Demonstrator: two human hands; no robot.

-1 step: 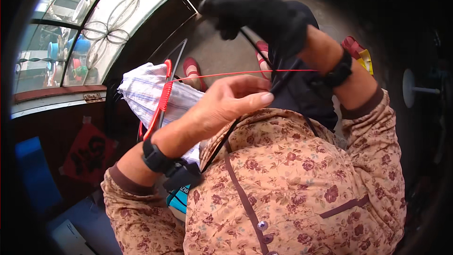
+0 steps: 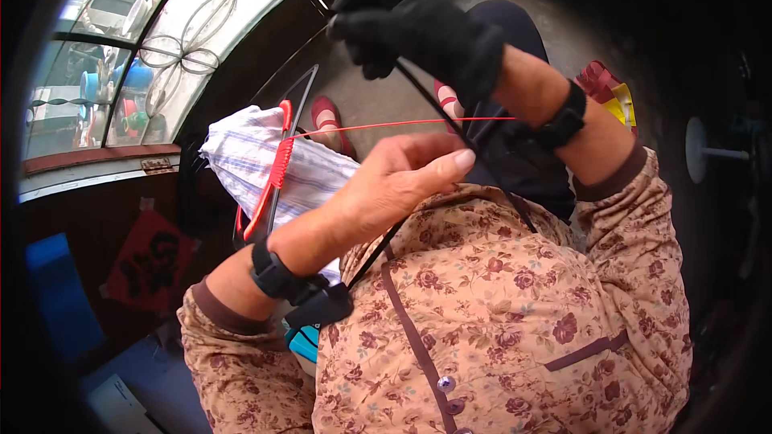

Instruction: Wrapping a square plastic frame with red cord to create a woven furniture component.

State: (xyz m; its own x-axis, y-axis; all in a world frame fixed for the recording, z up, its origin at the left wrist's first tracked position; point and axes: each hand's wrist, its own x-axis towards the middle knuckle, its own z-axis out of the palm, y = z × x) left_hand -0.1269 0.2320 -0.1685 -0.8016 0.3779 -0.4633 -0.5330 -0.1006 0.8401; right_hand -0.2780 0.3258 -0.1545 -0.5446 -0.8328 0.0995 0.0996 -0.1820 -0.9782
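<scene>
My left hand (image 2: 394,181) is bare, its thumb and fingers pinched on a thin black strip (image 2: 428,93). From that pinch the strip slants up to my right hand (image 2: 422,32), in a black glove with the fingers curled around its upper end. A taut thin red cord (image 2: 394,124) passes above my left fingers and behind the strip, toward my right wrist. At its left end it meets red coils (image 2: 281,162) on a thin dark frame (image 2: 304,96), left of my left hand. The strip's part under my left fingers is hidden.
A white striped cloth (image 2: 249,141) lies behind the coils. A metal-grilled window (image 2: 185,52) stands at the upper left. A red and yellow item (image 2: 611,96) is on the floor at right, near a white disc on a stem (image 2: 698,151). A teal object (image 2: 304,344) sits by my left elbow.
My gloved right hand and forearm have shifted slightly left and down with the black strip. My left hand has moved a little to the right, still pinching it.
</scene>
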